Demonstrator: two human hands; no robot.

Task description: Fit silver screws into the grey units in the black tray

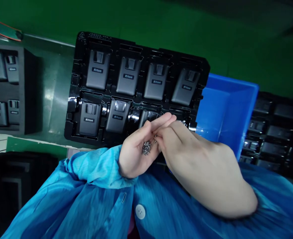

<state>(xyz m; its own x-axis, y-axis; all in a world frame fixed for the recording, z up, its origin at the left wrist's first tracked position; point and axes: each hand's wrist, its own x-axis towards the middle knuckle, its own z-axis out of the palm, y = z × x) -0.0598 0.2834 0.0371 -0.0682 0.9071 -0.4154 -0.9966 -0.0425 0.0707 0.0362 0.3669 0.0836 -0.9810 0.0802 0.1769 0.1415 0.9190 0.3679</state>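
Note:
A small heap of shiny metal screws lies in the palm of my left hand, which is cupped upward around them. Over that palm, my right hand has its thumb and fingertips pinched together near the screws. A tiny metallic glint shows by those fingertips, but what they hold is mostly hidden. Just beyond my hands is a black plastic tray carrying two rows of grey "Riton" housings. My hands partly cover one housing in the near row and the tray's near right corner.
A blue bin stands right of the tray, partly beneath its edge. At the far right is another dark tray of parts. On the left, a black foam tray holds more grey housings. Black foam frames sit at lower left.

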